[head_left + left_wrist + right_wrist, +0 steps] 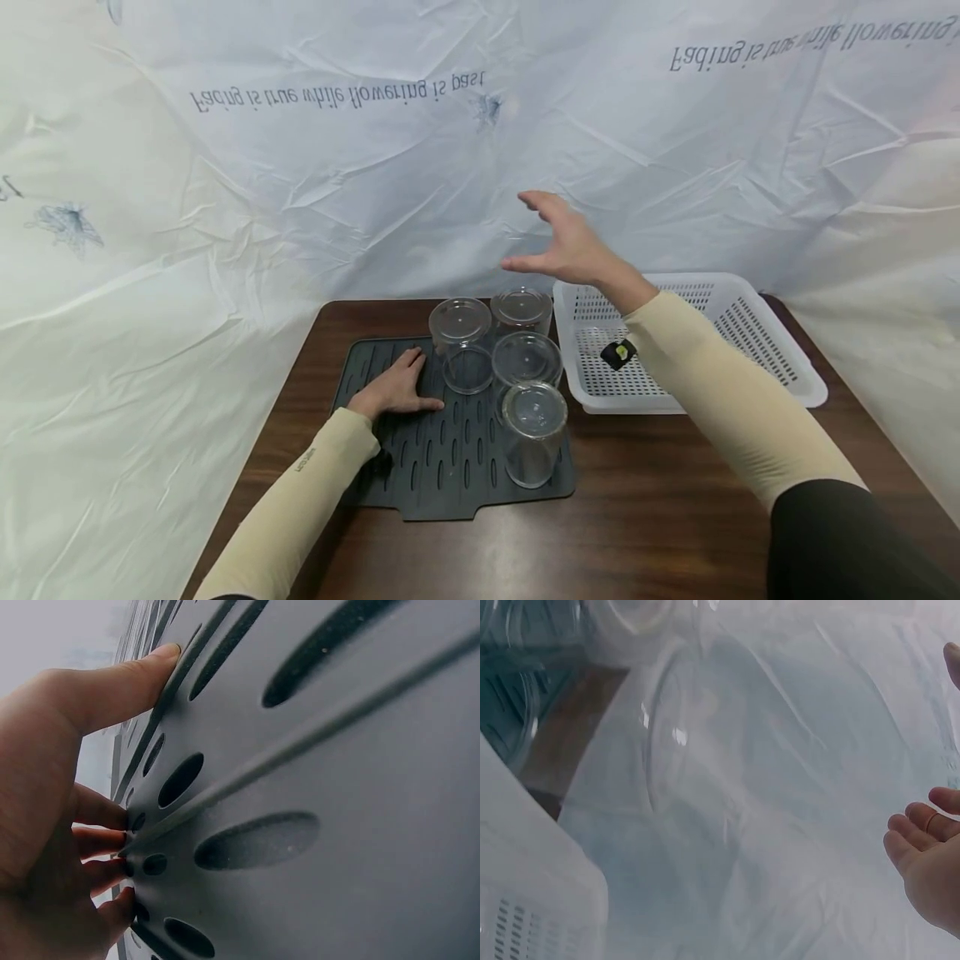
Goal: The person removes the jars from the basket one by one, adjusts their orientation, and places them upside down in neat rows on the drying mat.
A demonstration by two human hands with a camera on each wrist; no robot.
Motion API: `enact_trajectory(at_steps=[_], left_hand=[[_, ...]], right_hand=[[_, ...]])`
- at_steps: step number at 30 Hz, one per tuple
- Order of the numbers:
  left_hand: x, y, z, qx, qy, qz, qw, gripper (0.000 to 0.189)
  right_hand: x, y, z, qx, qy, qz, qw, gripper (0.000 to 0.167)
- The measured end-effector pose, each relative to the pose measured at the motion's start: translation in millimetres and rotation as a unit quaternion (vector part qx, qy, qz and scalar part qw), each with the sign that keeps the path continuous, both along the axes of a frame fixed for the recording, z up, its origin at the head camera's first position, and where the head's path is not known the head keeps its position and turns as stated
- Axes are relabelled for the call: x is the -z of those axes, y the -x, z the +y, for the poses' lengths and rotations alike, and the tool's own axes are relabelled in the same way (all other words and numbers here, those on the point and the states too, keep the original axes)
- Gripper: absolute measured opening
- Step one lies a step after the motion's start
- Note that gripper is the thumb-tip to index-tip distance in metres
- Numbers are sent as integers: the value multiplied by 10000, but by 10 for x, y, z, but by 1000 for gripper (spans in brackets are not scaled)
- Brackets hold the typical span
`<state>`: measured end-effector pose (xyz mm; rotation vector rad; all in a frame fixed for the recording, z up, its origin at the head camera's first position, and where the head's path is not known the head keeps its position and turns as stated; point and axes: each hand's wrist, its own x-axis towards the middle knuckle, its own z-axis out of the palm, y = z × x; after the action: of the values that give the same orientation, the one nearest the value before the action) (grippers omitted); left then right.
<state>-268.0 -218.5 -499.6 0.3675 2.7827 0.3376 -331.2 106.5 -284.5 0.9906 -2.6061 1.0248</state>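
On a dark grey slotted drying mat (450,467) stand several clear glasses, upside down. One glass (534,446) is at the mat's front right corner, another (467,362) at its back. My left hand (396,389) rests on the left part of the mat, thumb and fingertips touching its surface; in the left wrist view the thumb (127,690) lies along a ridge. My right hand (564,242) is raised above the rearmost glass (521,308), thumb and fingers spread apart with nothing between them. In the right wrist view its fingers (915,832) show at the right edge.
A white perforated plastic basket (806,387) stands right of the glasses, beneath my right forearm. A small black device (618,354) with a green mark shows beside the right cuff. Behind the brown wooden table (637,517) hangs a white printed sheet (337,167).
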Motion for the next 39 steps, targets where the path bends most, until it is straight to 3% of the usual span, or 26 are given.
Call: enact_trajectory(at_steps=[10,20,28,39], left_hand=[[-18,-5,6,50,17,24,10000,110],[-6,0,5,25,8,38,10000,110],[0,-16,12,17,-4,20,10000,109],[-12,-42,20,34,13,0,10000,109]], right_hand=[[11,74,400,480,706,-244,9961,100],[253,109,765,1011,1098,-800,9856,103],[475,89,985,1447,1121,-1332,9740,110],[746,99,1156,1600,843,-1634,9699,115]])
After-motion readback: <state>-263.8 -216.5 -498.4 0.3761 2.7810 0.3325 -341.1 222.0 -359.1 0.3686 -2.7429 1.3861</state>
